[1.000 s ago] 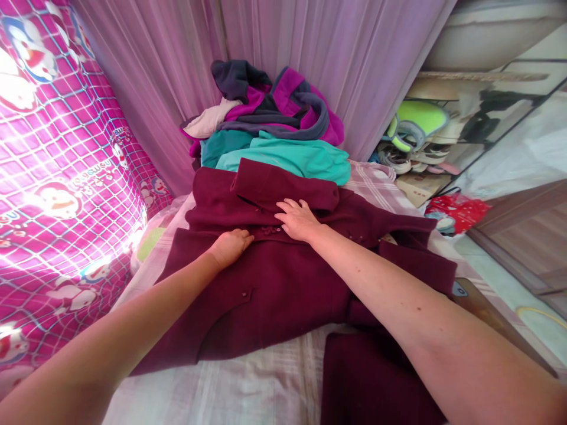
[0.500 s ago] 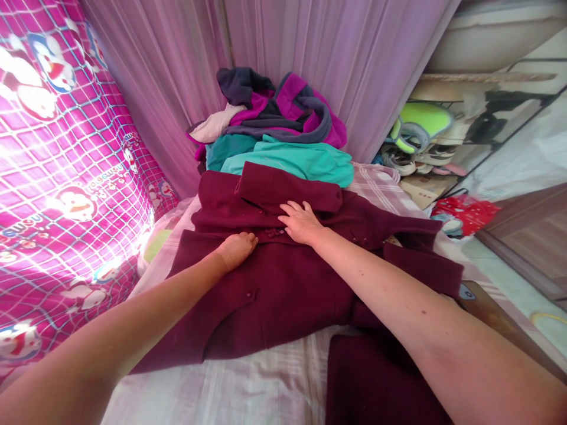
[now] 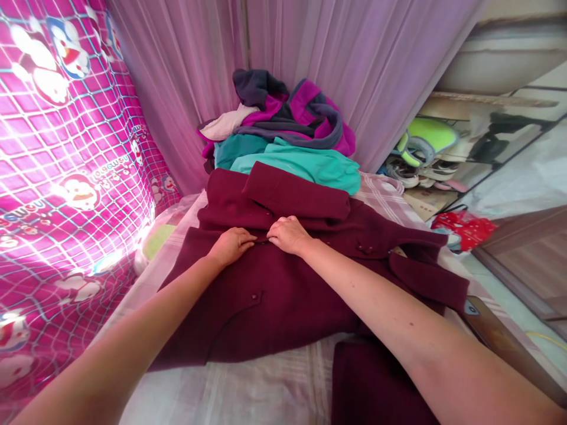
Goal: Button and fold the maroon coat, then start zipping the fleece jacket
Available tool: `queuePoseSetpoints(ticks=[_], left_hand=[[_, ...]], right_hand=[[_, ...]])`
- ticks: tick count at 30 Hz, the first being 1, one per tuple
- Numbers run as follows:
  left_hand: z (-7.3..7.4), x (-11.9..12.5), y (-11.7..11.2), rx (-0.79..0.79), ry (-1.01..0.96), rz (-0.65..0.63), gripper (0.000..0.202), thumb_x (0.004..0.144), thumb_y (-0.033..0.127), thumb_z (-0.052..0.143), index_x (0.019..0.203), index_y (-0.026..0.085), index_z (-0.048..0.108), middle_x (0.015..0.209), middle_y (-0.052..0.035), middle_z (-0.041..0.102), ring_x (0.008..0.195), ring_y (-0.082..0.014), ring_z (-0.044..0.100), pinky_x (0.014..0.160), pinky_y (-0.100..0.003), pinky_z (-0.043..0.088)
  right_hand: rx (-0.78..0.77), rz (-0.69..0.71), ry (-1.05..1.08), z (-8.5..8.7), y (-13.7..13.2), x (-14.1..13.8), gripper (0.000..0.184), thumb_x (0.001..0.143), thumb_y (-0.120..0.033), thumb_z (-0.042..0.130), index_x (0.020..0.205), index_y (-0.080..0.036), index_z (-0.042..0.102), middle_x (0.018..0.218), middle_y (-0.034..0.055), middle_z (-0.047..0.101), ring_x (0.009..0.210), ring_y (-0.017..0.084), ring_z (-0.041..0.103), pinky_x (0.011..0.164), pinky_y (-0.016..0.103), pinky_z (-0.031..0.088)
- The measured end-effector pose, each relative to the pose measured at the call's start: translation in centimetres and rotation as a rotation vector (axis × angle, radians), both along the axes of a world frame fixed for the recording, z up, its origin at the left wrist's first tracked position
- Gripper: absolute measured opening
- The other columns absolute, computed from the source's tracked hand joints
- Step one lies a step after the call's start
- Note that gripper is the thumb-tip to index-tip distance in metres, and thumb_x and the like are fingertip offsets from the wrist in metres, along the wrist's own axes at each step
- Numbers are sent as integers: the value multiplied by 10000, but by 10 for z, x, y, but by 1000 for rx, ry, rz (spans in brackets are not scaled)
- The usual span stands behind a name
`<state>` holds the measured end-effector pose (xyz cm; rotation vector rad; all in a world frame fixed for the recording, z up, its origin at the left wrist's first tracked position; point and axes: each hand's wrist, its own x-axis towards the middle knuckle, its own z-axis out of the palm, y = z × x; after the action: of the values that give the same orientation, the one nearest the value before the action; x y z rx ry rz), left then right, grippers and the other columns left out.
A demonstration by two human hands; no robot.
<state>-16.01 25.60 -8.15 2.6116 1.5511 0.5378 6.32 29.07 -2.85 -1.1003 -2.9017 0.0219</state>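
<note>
A maroon coat (image 3: 292,295) lies spread on the bed, its collar (image 3: 429,277) toward the right. One sleeve (image 3: 301,192) is folded across the far side of the front, and the other (image 3: 367,383) hangs toward me at the bottom. My left hand (image 3: 233,245) is closed on the coat's front edge, thumb and fingers pinched together. Close beside it, my right hand (image 3: 289,235) pinches the same edge with curled fingers. The cloth directly under both hands is hidden. A small button (image 3: 254,296) shows on the near panel.
Beyond the coat are folded turquoise clothes (image 3: 310,165) and a purple and grey garment (image 3: 305,112), against a lilac curtain (image 3: 310,41). Pink patterned cloth (image 3: 80,153) hangs at left. A phone (image 3: 500,330) lies at the bed's right edge. Shelves with shoes (image 3: 438,170) stand beyond.
My right hand has moved left along the front edge, its spread fingers now curled into a pinch beside my left hand. The camera view has shifted slightly.
</note>
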Motion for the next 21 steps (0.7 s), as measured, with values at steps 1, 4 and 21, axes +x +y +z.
queuePoseSetpoints(ticks=[1,4,21], left_hand=[[-2,0,0,8,-18,6,279,947,304,524,1087,224,751,994,-57,742,934,-185,662,903,-323,518],[-3,3,3,17,-47,34,282,954,305,510,1068,219,754,989,-58,746,919,-190,663,906,-343,518],[-7,8,3,29,-93,72,234,930,287,571,1044,231,767,974,-51,747,904,-188,646,887,-338,497]], right_hand=[[-8,-8,1,-1,1,0,225,946,-278,546,979,-285,768,1123,20,737,1066,206,567,897,364,338],[-23,-28,-4,-3,3,-2,249,949,-271,525,1026,-292,761,1147,16,731,1083,206,568,910,363,346],[72,36,-37,-5,3,-4,273,945,-224,513,955,-257,784,1033,67,740,1027,225,551,920,398,310]])
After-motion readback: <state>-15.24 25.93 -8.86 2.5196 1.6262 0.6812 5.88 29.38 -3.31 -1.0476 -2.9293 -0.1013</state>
